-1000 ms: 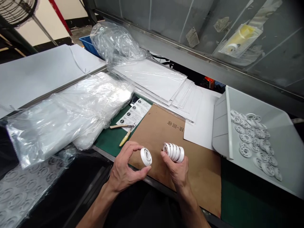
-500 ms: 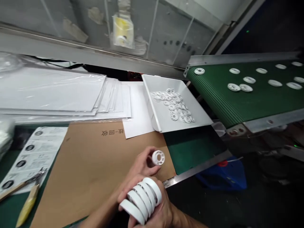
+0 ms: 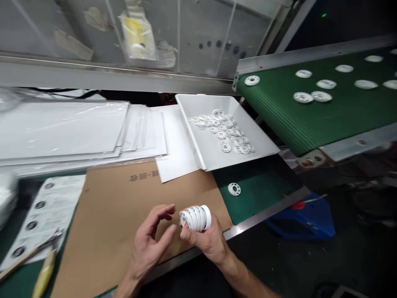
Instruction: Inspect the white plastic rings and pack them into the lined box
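Observation:
A stack of several white plastic rings (image 3: 194, 218) is gripped in my right hand (image 3: 214, 242), lying sideways with the thumb against its near end. To its left, my left hand (image 3: 151, 236) is empty, thumb and fingers apart, a short gap from the stack. Both hands are above the brown cardboard sheet (image 3: 114, 215). One separate white ring (image 3: 234, 189) with holes around its face lies flat on the green mat (image 3: 257, 178), beyond my right hand.
A white tray (image 3: 198, 153) holds many similar rings. At the right, a green conveyor belt (image 3: 341, 111) carries more rings. Bagged white sheets (image 3: 58, 128) lie at the left, above a printed label sheet (image 3: 43, 211), pliers (image 3: 54, 236) and a yellow-handled tool (image 3: 46, 271).
My left hand has let go of a single ring, which now lies on the green mat, and has drawn back. The stack in my right hand has turned and moved up.

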Demonstrator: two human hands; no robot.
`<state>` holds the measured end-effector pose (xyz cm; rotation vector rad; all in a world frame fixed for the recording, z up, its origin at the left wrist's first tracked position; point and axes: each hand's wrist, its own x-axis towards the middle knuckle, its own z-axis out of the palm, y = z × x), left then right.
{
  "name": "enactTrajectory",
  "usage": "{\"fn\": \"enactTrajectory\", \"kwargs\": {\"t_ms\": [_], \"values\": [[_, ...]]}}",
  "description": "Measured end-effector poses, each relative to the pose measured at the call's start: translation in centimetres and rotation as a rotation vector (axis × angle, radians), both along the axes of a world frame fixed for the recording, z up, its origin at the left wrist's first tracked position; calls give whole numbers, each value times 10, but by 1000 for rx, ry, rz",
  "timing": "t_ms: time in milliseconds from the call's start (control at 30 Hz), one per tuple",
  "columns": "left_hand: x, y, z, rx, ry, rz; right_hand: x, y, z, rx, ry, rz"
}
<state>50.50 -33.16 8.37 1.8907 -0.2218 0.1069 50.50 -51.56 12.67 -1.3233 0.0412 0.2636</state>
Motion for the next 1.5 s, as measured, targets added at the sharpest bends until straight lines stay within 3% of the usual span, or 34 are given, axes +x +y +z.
{"fn": "enactTrajectory", "kwargs": {"t_ms": [67, 133, 233, 333, 500, 667, 933, 1267, 1400, 1500], "values": [[-17, 12, 12, 50, -71, -47, 0, 13, -5, 23, 31, 73], [-29, 18, 17, 106, -125, 6, -2, 27, -10, 35, 54, 160], [-43, 28, 13, 137, -161, 153, -6, 48, -16, 14, 65, 239], [-56, 41, 7, 110, -179, 218, -11, 64, -19, -12, 48, 276], [-73, 59, 3, -41, -131, 292, -14, 77, -23, 15, 10, 335], [-79, 68, -2, -250, -93, 396, -9, 82, -32, -5, 13, 295], [-78, 76, -10, -492, -16, 442, -10, 94, -30, -26, 113, 458], [-80, 83, -10, -310, -82, 448, -5, 98, -22, -58, 35, 447], [-75, 77, -13, -304, -56, 430, -4, 101, -20, -184, 17, 438], [-72, 76, -21, -181, 57, 446, -2, 105, -21, -332, -35, 409]]}}
